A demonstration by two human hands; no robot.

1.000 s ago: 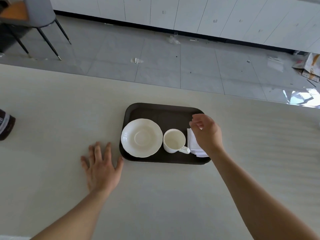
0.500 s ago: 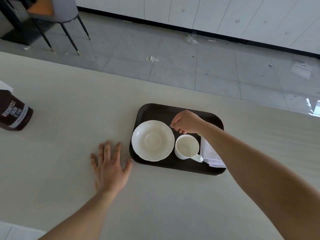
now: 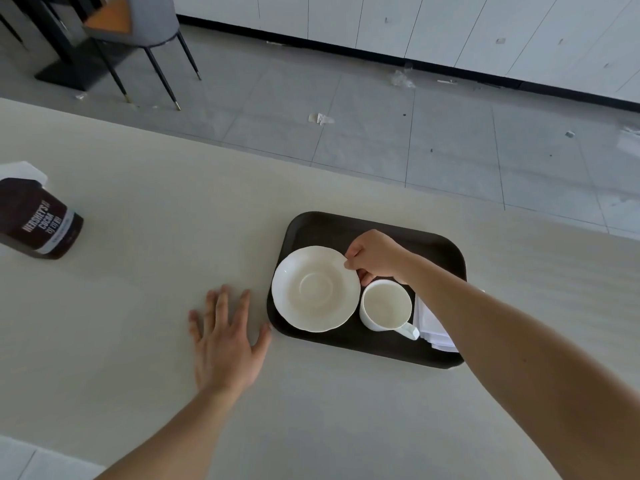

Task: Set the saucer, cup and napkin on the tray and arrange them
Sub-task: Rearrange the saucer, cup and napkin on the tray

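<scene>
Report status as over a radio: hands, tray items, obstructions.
Left hand flat on table beside dark rectangular tray. Right hand pinching round white saucer rim. White cup, folded white napkin on tray. Nothing obstructing.

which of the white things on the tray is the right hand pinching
The saucer: the right hand pinches its far right rim. The cup beside it and the napkin go untouched.

Off-task clutter
A brown Hershey's cocoa container stands on the pale bench; a grey chair sits on the littered tile floor.
</scene>
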